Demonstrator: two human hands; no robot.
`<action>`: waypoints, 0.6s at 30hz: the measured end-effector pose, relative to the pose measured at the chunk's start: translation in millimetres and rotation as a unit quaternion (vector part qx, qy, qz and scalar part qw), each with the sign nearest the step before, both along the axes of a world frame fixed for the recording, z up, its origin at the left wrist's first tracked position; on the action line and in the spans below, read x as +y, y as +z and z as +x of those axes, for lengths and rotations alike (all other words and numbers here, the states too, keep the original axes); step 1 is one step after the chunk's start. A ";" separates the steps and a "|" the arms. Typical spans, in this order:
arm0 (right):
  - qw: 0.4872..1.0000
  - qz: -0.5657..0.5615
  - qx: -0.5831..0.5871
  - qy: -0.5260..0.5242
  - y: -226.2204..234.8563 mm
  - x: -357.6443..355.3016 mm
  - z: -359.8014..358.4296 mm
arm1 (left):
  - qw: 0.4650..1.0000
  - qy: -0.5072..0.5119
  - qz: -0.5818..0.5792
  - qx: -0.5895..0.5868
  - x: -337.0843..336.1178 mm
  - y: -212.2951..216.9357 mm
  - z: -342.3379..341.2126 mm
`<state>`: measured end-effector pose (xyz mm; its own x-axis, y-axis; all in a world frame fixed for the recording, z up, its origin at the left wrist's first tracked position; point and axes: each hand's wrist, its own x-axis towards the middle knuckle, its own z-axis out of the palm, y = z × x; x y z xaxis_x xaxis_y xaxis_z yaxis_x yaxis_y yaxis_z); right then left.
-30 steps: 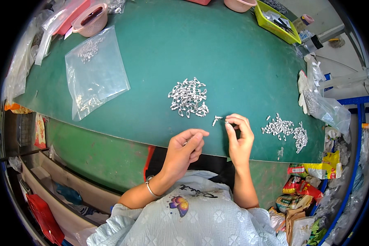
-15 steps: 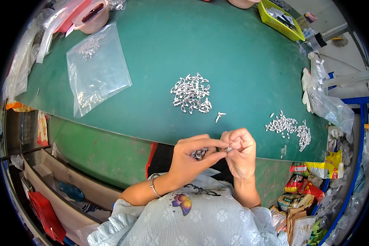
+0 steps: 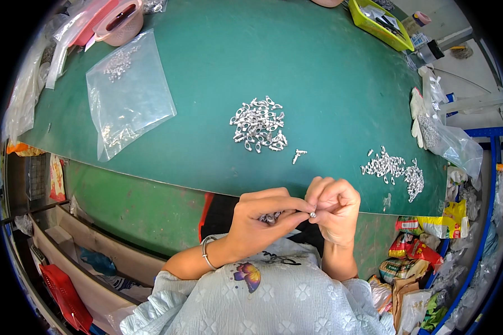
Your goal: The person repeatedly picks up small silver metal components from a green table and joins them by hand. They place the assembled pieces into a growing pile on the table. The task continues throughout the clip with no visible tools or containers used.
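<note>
Several small silvery metal parts (image 3: 270,218) lie in the palm of my left hand (image 3: 262,215), whose thumb and fingertips pinch one more small metal part (image 3: 312,214). Thumb and fingers of my right hand (image 3: 336,209) close on that same part from the other side; its exact form is too small to tell. Both hands are over the table's near edge. Beyond them is a heap of silvery ring-ended metal parts (image 3: 258,125), with a couple of loose metal pieces (image 3: 299,156) beside it. Smaller metal pieces (image 3: 388,166) form a second pile to the right.
A clear plastic bag (image 3: 129,97) holding small parts lies on the green table (image 3: 207,61) at left. Pink baskets (image 3: 120,28) stand at the far left, a yellow-green tray (image 3: 380,25) at the far right. White gloves (image 3: 416,114) and another bag (image 3: 455,151) edge the right side.
My right hand has shifted slightly right and its fingers have curled more over the small part. My left hand keeps its pinch, and the piles lie as before.
</note>
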<state>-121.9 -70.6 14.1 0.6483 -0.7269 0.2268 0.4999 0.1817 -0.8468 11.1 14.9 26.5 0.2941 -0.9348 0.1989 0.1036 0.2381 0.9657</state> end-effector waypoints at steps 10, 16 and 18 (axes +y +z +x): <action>0.925 -0.275 0.177 -0.194 30.2 12.2 -0.9 | 0.992 -0.056 0.048 0.102 -1.1 -6.9 1.2; 0.917 -0.276 0.187 -0.217 32.8 18.2 -0.5 | 0.895 -0.150 0.155 0.391 -2.6 -10.7 1.0; 0.931 -0.220 0.186 -0.223 34.5 23.3 3.7 | 0.858 -0.162 0.151 0.464 -4.4 -9.9 -1.5</action>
<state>-118.1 -47.4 48.5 0.3969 -0.8329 0.3856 0.0992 -0.3787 -0.9202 9.5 10.5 16.6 -0.0897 -0.9649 -0.2467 0.8744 -0.1949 0.4444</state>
